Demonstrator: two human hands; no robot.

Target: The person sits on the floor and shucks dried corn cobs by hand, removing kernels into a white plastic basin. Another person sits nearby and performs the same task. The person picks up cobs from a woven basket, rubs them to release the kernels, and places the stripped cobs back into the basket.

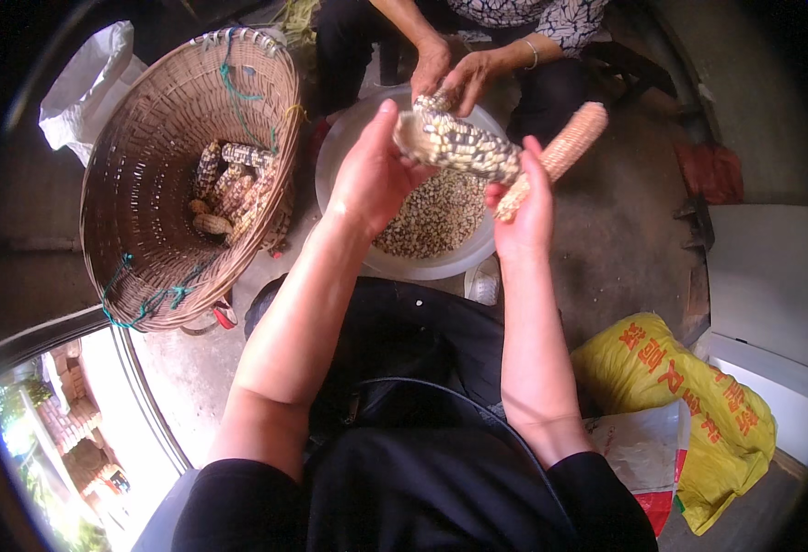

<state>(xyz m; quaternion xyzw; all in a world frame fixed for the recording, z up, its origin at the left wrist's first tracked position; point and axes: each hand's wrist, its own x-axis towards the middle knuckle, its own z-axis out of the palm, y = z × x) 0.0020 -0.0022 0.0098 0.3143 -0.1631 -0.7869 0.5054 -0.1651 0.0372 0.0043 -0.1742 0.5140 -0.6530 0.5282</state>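
Observation:
A speckled black-and-white ear of corn is held between both hands, slightly blurred. My left hand supports its left end, thumb raised and fingers partly hidden behind it. My right hand grips a bare corn cob, which slants up to the right, and touches the ear's right end. Below both hands stands a round, pale plastic tub. Loose corn kernels cover its bottom.
Across the tub, another person's hands hold a second ear of corn. At left a tilted wicker basket contains several ears. A white sack lies behind it. A yellow printed sack lies at right, near a white box-like object.

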